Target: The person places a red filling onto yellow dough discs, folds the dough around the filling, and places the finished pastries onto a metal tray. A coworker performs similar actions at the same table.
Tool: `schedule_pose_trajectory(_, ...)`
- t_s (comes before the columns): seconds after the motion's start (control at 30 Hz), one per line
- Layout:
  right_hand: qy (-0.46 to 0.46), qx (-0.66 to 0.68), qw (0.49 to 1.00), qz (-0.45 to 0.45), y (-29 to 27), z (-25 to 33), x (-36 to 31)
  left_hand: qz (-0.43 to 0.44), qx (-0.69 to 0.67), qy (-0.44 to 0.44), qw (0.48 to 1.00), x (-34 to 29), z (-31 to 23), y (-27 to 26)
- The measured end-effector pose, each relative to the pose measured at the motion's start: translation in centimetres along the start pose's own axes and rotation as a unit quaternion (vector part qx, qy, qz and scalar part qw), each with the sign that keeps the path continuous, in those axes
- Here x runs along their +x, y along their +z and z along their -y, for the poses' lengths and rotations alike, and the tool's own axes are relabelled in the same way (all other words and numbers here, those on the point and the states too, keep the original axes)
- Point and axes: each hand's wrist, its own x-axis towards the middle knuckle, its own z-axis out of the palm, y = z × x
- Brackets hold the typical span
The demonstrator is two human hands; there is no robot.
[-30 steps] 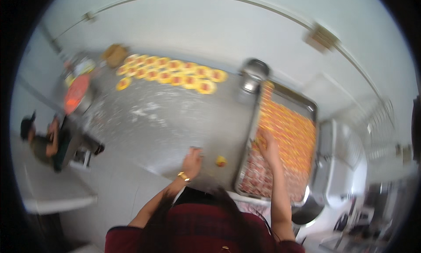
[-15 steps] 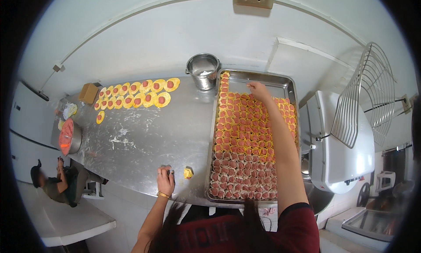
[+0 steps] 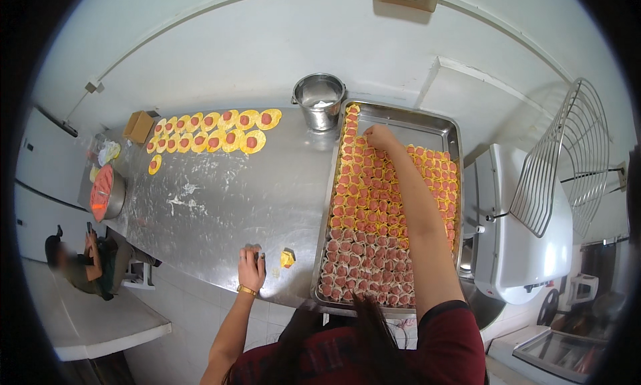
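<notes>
My right hand (image 3: 381, 138) reaches over the metal tray (image 3: 427, 126), its fingers closed beside the far end of the dumpling rows. Whatever is between those fingertips is hidden. Rows of open-topped dumplings (image 3: 364, 201) with pink filling fill most of the tray; the far wrappers are yellow, the near ones paler. Resting by the front edge of the steel table (image 3: 220, 215), my left hand (image 3: 251, 267) has curled fingers, with something dark by the thumb that I cannot make out. Just right of it sits one yellow-wrapped dumpling (image 3: 287, 259).
Yellow wrappers (image 3: 198, 142) topped with pink filling lie at the back left. A bowl of pink filling (image 3: 115, 195) stands at the left end, near a cardboard box (image 3: 138, 126). A metal bucket (image 3: 320, 104) adjoins the tray. Another person (image 3: 83, 265) sits at lower left.
My right hand has moved left over the tray, toward the leftmost rows. My left hand stays near the single dumpling. The whole view has shifted slightly.
</notes>
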Motion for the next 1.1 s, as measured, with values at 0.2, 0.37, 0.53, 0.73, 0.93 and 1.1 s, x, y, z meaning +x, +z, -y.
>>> schedule_pose_trajectory(0.2,0.000,-0.008,0.998,-0.056,0.7,-0.1,-0.1,0.006,0.008,-0.009,1.000,-0.3,-0.3,-0.3)
schedule_pose_trajectory(0.37,0.014,0.051,0.998,0.017,0.0,0.7,-0.9,-0.004,0.002,-0.003,1.000,-0.1,-0.2,-0.3)
schedule_pose_trajectory(0.53,-0.017,0.033,0.999,0.033,0.9,1.1,-0.9,0.003,0.009,-0.026,1.000,-1.3,-0.1,0.3)
schedule_pose_trajectory(0.73,-0.030,0.043,0.998,-0.048,1.0,-1.1,-0.9,0.011,0.001,-0.022,1.000,-0.9,1.8,-0.2)
schedule_pose_trajectory(0.93,0.002,0.017,1.000,0.008,1.9,0.7,-2.0,0.012,0.008,-0.035,0.999,-1.6,3.3,-0.4)
schedule_pose_trajectory(1.1,0.002,0.018,1.000,0.010,2.6,1.3,-2.1,0.025,0.006,-0.046,0.999,-2.0,4.0,-0.6)
